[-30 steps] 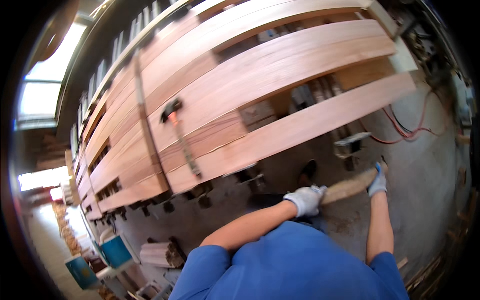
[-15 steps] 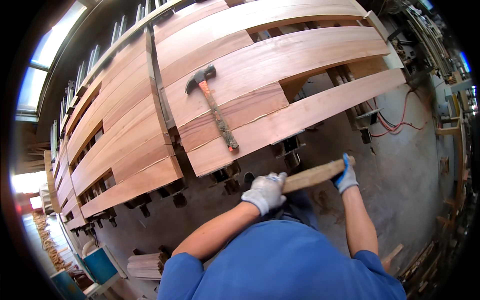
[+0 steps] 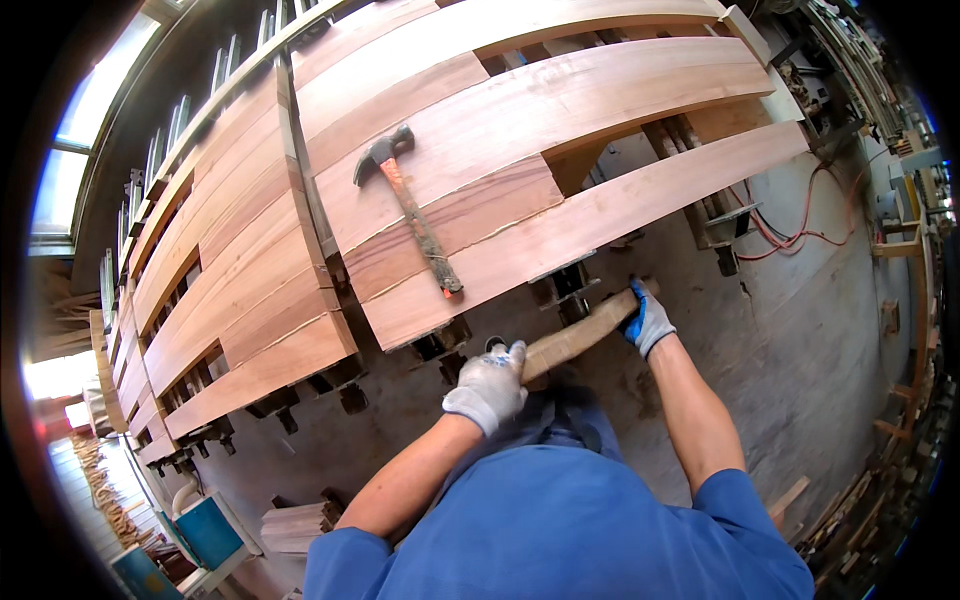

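Note:
A rough, worn wooden block [image 3: 578, 338] spans the gap in front of my body, its right end raised a little. My left hand [image 3: 487, 388], in a whitish work glove, is closed round its left end. At the other end my right hand [image 3: 648, 322], gloved in grey and blue, grips the wood. Beyond the block lies a panel of glued reddish boards [image 3: 640, 195], its near edge just past my hands. A claw hammer [image 3: 410, 210] with a worn, orange-marked handle rests on that panel, touched by neither hand.
Another board panel [image 3: 250, 250] lies to the left, across a narrow gap. Metal clamps [image 3: 568, 283] stick out under the near edges. Red cables [image 3: 800, 235] run over the concrete floor at the right. Stacked wood pieces [image 3: 298, 525] sit at lower left.
Both hands have carried the wooden block to the left, its right end also moving away from me toward the panel. The hammer stays on the boards while the view shifts slightly.

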{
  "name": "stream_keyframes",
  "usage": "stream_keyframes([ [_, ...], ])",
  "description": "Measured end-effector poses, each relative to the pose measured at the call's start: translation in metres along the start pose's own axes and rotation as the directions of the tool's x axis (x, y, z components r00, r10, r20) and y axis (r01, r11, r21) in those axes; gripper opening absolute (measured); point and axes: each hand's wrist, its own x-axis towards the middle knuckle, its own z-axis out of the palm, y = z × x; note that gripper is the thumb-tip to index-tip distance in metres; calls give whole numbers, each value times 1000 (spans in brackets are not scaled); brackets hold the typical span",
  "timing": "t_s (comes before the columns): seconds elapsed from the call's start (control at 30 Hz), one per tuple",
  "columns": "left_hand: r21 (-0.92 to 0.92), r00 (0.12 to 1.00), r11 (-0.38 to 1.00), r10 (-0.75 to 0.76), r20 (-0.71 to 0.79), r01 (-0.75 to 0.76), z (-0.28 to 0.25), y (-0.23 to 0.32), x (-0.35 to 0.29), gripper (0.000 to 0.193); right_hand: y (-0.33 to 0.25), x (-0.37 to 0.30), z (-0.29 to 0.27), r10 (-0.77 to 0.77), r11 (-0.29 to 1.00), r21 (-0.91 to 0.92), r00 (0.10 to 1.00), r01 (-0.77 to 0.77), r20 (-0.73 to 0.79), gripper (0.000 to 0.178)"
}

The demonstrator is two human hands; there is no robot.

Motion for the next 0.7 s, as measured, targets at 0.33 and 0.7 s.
stream_keyframes([
  [0.33,-33,991,992,-126,-37,125,10,20,53,56,-16,-15,22,-31,997,68,1000,31,-3,44],
  [0.7,-44,983,983,-179,31,180,5,21,61,47,-33,20,10,-123,992,-4,992,123,1,31],
])
